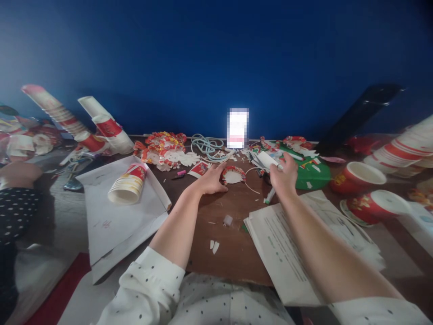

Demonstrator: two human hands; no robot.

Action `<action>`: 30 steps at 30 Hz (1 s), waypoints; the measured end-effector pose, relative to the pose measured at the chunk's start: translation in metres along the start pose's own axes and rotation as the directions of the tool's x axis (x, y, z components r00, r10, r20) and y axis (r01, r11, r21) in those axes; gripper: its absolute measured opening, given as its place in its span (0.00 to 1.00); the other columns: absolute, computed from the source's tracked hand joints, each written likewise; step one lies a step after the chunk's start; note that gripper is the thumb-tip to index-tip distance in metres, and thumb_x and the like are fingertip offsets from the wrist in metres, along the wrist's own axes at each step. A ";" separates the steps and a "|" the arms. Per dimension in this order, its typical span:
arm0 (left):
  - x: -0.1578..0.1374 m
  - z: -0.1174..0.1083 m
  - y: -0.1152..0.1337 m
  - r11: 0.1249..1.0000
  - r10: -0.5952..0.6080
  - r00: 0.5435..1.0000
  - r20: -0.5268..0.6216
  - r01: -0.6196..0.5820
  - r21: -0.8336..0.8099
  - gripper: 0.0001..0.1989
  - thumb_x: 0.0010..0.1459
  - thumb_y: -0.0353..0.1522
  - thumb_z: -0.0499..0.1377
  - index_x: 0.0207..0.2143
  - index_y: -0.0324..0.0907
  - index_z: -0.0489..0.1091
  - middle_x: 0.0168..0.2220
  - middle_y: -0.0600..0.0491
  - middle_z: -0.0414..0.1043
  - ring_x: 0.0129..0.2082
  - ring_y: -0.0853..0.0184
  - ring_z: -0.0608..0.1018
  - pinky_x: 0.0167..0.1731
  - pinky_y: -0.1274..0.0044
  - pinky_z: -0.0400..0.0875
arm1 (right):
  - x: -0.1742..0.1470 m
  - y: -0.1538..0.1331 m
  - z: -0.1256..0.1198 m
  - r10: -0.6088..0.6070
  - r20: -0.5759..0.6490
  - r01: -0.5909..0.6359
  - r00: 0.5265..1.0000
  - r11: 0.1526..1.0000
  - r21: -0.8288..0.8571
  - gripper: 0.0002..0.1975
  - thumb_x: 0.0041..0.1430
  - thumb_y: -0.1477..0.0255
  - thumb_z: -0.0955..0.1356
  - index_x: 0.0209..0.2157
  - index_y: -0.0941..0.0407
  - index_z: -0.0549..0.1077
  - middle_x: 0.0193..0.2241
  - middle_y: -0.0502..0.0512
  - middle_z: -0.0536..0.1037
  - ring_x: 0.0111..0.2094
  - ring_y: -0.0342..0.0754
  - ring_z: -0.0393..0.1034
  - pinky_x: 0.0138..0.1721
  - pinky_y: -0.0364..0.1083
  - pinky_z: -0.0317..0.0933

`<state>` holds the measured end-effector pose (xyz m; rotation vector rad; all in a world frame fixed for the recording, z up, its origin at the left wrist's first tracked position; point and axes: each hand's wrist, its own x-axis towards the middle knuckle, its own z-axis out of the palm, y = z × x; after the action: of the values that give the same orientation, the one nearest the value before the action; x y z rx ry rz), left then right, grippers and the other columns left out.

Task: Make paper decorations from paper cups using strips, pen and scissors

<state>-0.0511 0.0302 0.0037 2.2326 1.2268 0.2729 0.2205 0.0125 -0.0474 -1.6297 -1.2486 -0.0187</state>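
My left hand (212, 179) rests on the brown table, thumb and fingers closed around the left edge of a small cut-paper piece (234, 176) with a red-and-white curled rim. To its right, my right hand (284, 174) is raised a little with its fingers pinched on a white paper piece (268, 160); part of it is hidden by the fingers. Just below that hand lies a white marker (269, 196) with a green end. A thin pale cord loop (249, 180) lies between my hands.
Paper cups (126, 185) lie on a large white sheet (125, 225) at left. Printed papers (280, 253) lie under my right forearm. Red cups (358, 177) stand at right, near a green sheet (314, 174). A lit phone screen (237, 128) leans by the blue wall. Another person's arm (20, 176) shows far left.
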 end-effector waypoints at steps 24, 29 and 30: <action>0.002 0.002 -0.002 0.998 0.054 0.997 -0.053 -0.054 0.014 0.45 0.47 0.34 0.65 0.67 0.43 0.54 0.65 0.42 0.58 0.65 0.51 0.64 0.62 0.65 0.61 | -0.048 -0.074 -0.006 -0.446 0.658 0.666 0.607 0.737 -0.115 0.21 0.60 0.75 0.65 0.51 0.42 0.78 0.66 0.45 0.64 0.67 0.62 0.50 0.64 0.67 0.43; 0.004 0.003 -0.006 0.997 0.084 0.992 -0.092 -0.083 0.009 0.44 0.47 0.34 0.65 0.67 0.42 0.56 0.64 0.42 0.61 0.63 0.52 0.67 0.60 0.65 0.64 | -0.049 -0.073 -0.005 -0.424 0.675 0.657 0.604 0.744 -0.120 0.20 0.62 0.74 0.64 0.50 0.42 0.78 0.64 0.44 0.67 0.66 0.62 0.52 0.64 0.67 0.43; 0.004 0.002 -0.006 0.995 0.097 0.990 -0.102 -0.097 0.007 0.44 0.47 0.33 0.65 0.67 0.42 0.56 0.64 0.42 0.62 0.62 0.52 0.67 0.60 0.66 0.64 | -0.049 -0.073 -0.005 -0.420 0.677 0.654 0.604 0.747 -0.120 0.20 0.62 0.74 0.64 0.50 0.42 0.78 0.63 0.44 0.68 0.66 0.62 0.53 0.64 0.67 0.43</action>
<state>-0.0518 0.0352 -0.0020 2.3089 1.1722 0.4293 0.1486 -0.0306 -0.0215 -1.5214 -2.3704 -0.1152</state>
